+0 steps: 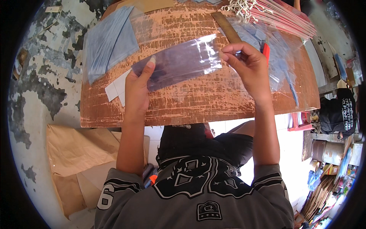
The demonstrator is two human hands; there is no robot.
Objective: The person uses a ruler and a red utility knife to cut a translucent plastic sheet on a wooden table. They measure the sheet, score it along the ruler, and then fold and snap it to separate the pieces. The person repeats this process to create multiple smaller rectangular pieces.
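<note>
A long, clear plastic sleeve with a bluish tint is stretched at a slant above the worn wooden table. My left hand grips its left end, thumb on top and the fingers underneath. At the other end, the thumb and forefinger of my right hand pinch together at the sleeve's right edge. Glare whitens that end, so I cannot see how much plastic is between the fingertips. Just beyond the right hand lies a red-handled tool, partly hidden. White paper pieces rest beside my left hand.
A stack of clear plastic sleeves lies at the far left. A wooden ruler and plastic scraps are on the right, below a bundle of red strips with white cords. Brown paper stands by the left wall.
</note>
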